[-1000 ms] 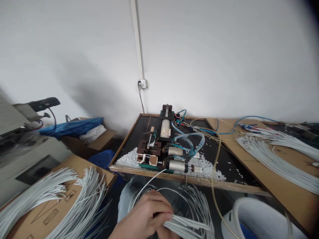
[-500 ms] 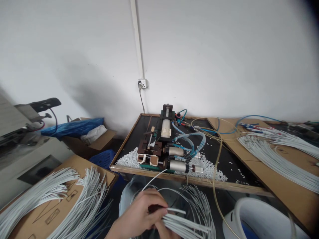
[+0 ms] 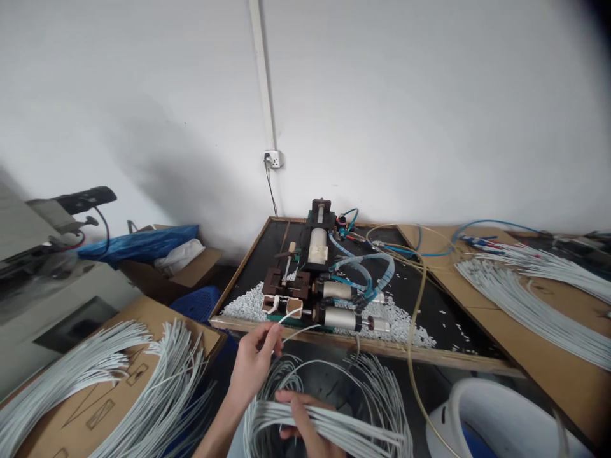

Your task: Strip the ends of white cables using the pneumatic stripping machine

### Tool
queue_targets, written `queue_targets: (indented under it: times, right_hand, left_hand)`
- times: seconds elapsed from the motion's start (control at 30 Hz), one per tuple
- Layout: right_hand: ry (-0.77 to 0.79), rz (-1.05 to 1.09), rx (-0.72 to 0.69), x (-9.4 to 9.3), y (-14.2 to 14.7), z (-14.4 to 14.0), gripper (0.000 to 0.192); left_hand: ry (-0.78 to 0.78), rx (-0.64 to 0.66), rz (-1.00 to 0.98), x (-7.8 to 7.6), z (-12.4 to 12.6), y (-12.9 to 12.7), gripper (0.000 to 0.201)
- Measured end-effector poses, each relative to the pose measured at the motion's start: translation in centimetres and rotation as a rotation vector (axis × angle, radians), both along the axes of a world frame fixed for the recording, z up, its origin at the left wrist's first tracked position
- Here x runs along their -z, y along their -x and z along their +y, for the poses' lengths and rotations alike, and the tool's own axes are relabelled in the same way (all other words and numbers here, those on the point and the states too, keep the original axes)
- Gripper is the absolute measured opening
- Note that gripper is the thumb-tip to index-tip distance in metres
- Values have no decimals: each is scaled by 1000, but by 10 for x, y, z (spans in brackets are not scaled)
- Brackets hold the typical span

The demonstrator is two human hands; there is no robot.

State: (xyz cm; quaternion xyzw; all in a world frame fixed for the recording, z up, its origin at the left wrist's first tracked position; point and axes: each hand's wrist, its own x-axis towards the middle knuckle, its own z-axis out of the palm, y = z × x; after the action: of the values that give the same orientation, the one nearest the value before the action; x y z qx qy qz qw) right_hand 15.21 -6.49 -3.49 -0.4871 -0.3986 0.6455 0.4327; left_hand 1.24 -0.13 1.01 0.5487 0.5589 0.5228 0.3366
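White wire bundle point(image 3: 356, 429) in your right hand point(image 3: 308, 423), 1 wire point(image 3: 289, 315) in your left hand point(image 3: 255, 353).
Closest, your right grip wraps the bundle, lying crosswise. Beyond, your left hand, nearer the machine point(image 3: 317, 245), pinches the wire; its free end points up and right from the grip toward a brown block point(image 3: 294, 305), contact unclear. A 2nd wire end point(image 3: 310, 329) sits just below, over the wooden rim point(image 3: 382, 347) that stands before the machine; small white pieces point(image 3: 243, 305) heap around.

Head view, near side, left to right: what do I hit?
Far-left wires, left hand pinching one wire, right hand gripping a wire bundle, white bucket.
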Motion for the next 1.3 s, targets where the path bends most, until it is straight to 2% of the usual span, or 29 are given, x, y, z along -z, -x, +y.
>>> queue_targets:
  times: [0.17,0.3,0.43,0.6,0.83,1.3]
  right_hand:
    - [24,23,19,-6,-3,-1,63]
    - [32,16,31,-11,-4,-2,62]
    - [23,-10,5,-9,-4,-1,63]
    - [28,1,18,-4,-2,-1,62]
    - [33,40,16,-9,-4,0,64]
    - [33,65,24,-7,-4,0,60]
  left_hand:
    - [76,-17,-122,21,6,4,35]
    - [32,-101,-296,29,11,8,34]
    - [29,-165,-373,29,14,9,33]
    - [49,-126,-378,29,13,3,32]
    - [81,-96,-362,29,15,-8,31]
    - [-6,-191,-294,30,12,-4,29]
